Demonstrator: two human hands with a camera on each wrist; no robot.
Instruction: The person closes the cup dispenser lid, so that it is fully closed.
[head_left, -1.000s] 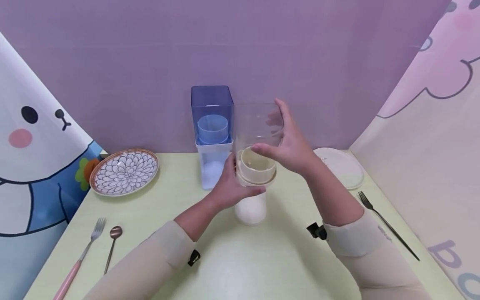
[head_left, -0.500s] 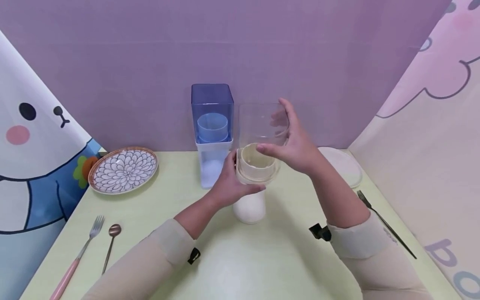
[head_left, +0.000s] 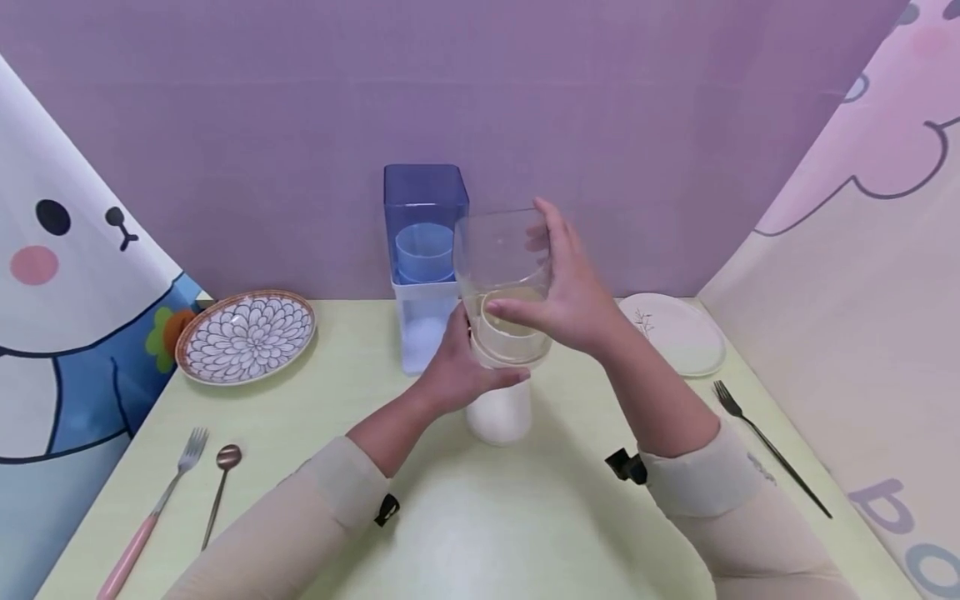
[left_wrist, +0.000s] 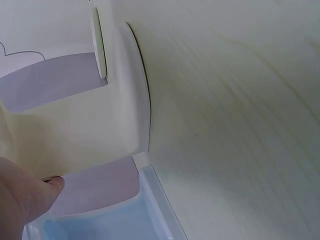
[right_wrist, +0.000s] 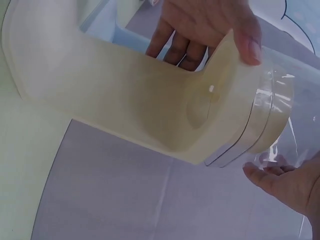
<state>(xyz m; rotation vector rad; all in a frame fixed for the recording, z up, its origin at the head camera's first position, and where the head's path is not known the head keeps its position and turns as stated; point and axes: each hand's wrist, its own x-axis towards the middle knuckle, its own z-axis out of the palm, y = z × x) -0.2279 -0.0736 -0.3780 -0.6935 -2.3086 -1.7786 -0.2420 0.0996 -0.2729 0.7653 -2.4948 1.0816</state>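
Note:
A cream stand [head_left: 498, 417] with a round cup-like top stands upright at the table's middle. My left hand [head_left: 459, 375] grips it just under the top; its thumb lies along the front in the right wrist view. Over the top sits a clear cover [head_left: 497, 254], leaning left. My right hand [head_left: 573, 300] holds this cover from the right side, thumb in front and fingers behind. The cover's lower edge surrounds the stand's raised ring [right_wrist: 262, 107] in the right wrist view; whether it is fully seated I cannot tell. Mostly the stand [left_wrist: 75, 140] fills the left wrist view.
Close behind on the left stands a similar white-and-blue dispenser [head_left: 426, 187]. A petal-patterned plate [head_left: 247, 337], a pink-handled fork [head_left: 153, 517] and a spoon [head_left: 222, 483] lie left. Rightward are a white plate [head_left: 678, 342] and a dark fork [head_left: 772, 446].
The right hand and the clear cover shift slightly right, then back left, and the cover now tilts to the left. The left hand keeps its grip on the stand.

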